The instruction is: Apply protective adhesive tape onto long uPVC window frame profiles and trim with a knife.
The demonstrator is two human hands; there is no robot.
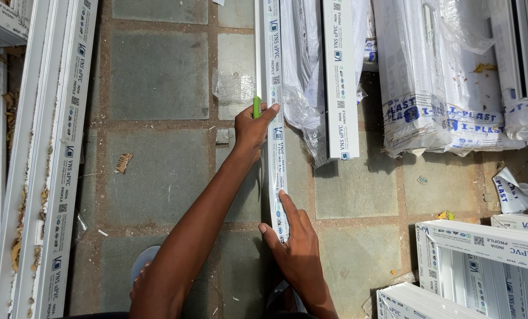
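A long white plastic window profile (274,71) with printed film lies lengthwise on the stone-tiled floor. Its near end stops at about my right hand. My left hand (250,127) is stretched out along the profile's left side. It grips a small green tool (256,106) whose tip rests against the profile's edge. My right hand (296,245) presses down on the near end of the profile, with the index finger laid along it and the thumb at the end.
More white profiles (63,147) lie along the left. A shorter profile (341,77) and plastic-wrapped bundles (429,77) lie at the upper right. Cut profile ends (483,260) sit at the lower right. My feet (143,266) are at the bottom edge.
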